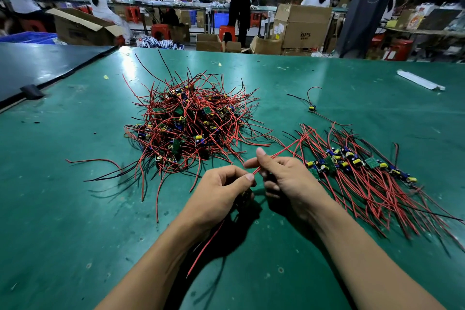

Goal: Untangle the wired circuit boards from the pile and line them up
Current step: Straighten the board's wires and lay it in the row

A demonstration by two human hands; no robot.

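Just in front of the pile [186, 123] of wired circuit boards, the left hand [221, 189] pinches a red wire [284, 150] between thumb and forefinger. The right hand [289, 178] curls its fingers round the same wire. A dark lump [245, 196] under the left hand is mostly hidden, so what it is cannot be told. Right of the pile, a row of boards [352, 161] lies on the green tabletop [75, 209], its wire ends blurred. Farther back, also right of the pile, sits 1 lone board [312, 108].
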